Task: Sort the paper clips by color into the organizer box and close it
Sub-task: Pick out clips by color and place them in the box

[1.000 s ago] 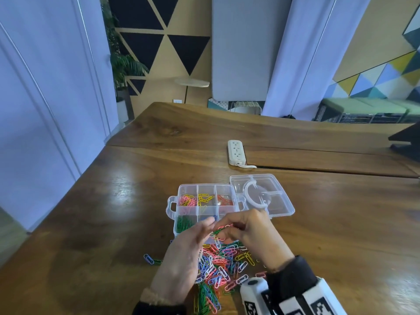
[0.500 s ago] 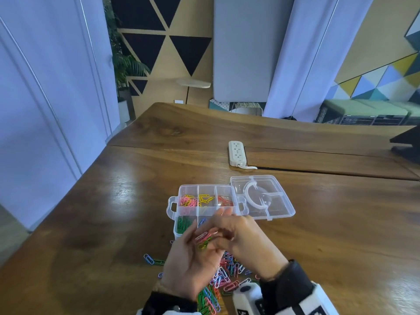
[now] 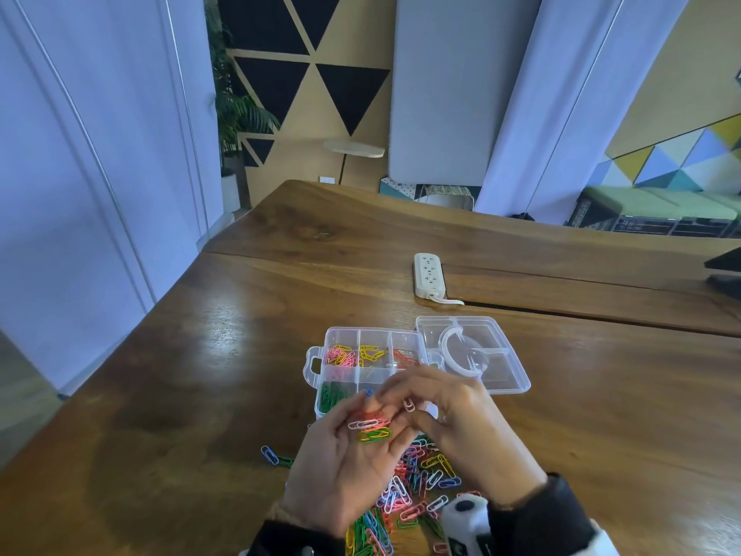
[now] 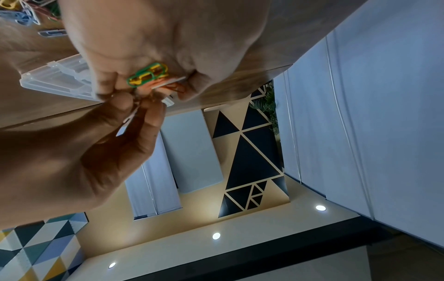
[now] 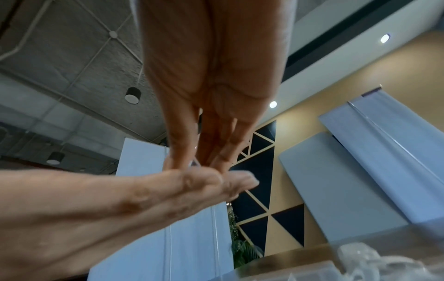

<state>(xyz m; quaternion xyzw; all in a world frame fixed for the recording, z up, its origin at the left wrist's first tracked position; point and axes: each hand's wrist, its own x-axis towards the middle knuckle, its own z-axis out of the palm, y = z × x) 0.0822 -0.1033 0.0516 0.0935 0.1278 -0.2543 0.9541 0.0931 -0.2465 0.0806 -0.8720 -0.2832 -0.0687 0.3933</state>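
- While your left hand (image 3: 341, 471) sits palm-up above the surface (image 3: 200, 395), a small bunch of clips (image 3: 371, 429) lies across its fingers – pink, red/orange, green, yellow; grip is a loose cup w/ fingers curled slightly around them.
- Your right hand (image 3: 461, 427) is just beside it, fingertips touching the left's; thumb & forefinger are pinched together on a single white clip (image 3: 409, 405).
- Left wrist view: green + yellow clips (image 4: 147, 74) show against the left palm, w/ the right fingertips (image 4: 153, 117) closing on a pale clip just next to them.
- Right wrist view is too blurred to make out any clip.
- Organizer box (image 3: 320, 355) stands on the surface just beyond your hands, partly hidden by them; its clear lid (image 3: 505, 379) is swung open to the right.
- Back row of compartments, L to R: pink, yellow, red/orange clips. Front left: green. A bit of blue shows next to it; rest is behind your hands.
- Loose mixed-colour pile (image 3: 425, 479) lies on the surface under & between your wrists, near side of the box.
- 2 strays, one blue (image 3: 269, 454) & one green, lie just left of your left hand.
- White power strip (image 3: 429, 274) lies farther back, well apart from the box.
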